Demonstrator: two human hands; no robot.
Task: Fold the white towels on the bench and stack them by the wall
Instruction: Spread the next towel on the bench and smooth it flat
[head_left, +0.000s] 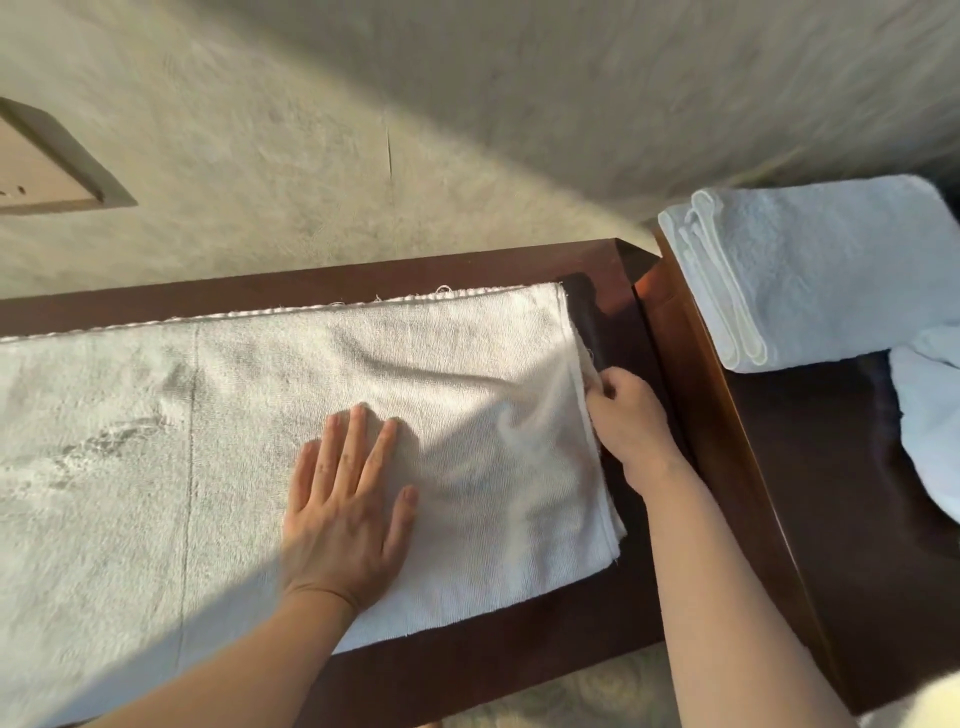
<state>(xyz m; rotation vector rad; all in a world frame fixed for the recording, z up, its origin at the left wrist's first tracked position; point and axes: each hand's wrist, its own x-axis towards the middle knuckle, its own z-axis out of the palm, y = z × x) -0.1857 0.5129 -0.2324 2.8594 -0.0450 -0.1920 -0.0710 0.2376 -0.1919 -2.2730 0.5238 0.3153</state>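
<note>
Warm slanting sunlight streaks the scene with soft shadows; edges bend, slightly blurred.

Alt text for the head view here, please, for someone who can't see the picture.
A person's left hand presses flat on a white towel spread along a dark wooden bench, while the right hand pinches the towel's layered right edge. On an adjoining dark surface to the right lies a folded white towel by the wall, with more white cloth beside it.

White towels (363, 374) on dark bench (467, 670)

Perhaps a spa, dark wooden bench (519, 270), folded towels (810, 270)
</note>
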